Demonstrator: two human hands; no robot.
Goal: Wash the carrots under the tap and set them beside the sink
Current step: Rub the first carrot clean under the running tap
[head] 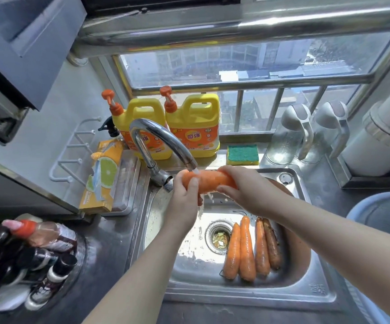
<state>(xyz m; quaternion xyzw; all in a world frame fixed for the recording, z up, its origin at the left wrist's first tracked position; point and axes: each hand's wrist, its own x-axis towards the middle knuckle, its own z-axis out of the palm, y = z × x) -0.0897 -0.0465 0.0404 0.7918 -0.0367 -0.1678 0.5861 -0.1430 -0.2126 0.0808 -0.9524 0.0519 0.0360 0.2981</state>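
Observation:
A thick orange carrot (209, 180) lies crosswise under the curved steel tap (156, 139), and water runs over it. My left hand (185, 197) grips its left end and my right hand (247, 190) grips its right end. Below, in the steel sink (306, 293), several more carrots (247, 249) lie side by side to the right of the drain (218, 237). The two on the right look dirtier and browner.
Two yellow detergent jugs (194, 127) and a green-yellow sponge (242, 154) stand behind the sink. A box and tray (109, 178) sit at the left, bottles (32, 253) at the lower left. Clear jugs (289, 136) and a blue basin (383, 213) are at the right.

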